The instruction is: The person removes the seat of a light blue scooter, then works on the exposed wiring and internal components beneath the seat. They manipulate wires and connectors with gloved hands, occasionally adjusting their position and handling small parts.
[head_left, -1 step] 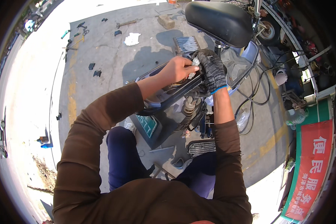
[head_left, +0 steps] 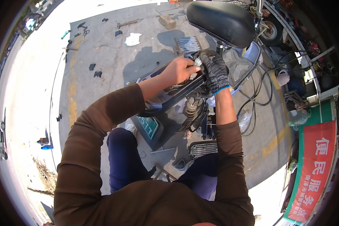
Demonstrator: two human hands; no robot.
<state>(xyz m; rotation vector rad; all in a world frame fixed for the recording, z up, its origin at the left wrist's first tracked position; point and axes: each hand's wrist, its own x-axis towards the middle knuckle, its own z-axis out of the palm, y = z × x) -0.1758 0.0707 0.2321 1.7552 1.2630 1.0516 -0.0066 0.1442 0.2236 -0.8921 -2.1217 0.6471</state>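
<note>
My bare left hand and my right hand, in a grey knit glove with a blue cuff, meet over the rear frame of a small scooter. Both pinch a small white part between their fingertips, just below the black saddle. The gloved fingers curl over the part and hide most of it. Under the hands sit a dark frame rail and a coil shock spring. My knees in dark blue trousers are beside the scooter.
A brush lies on the concrete behind the hands. A white rag, a hammer and small dark parts are scattered further back. Black cables loop to the right. A green plate and a red banner are nearby.
</note>
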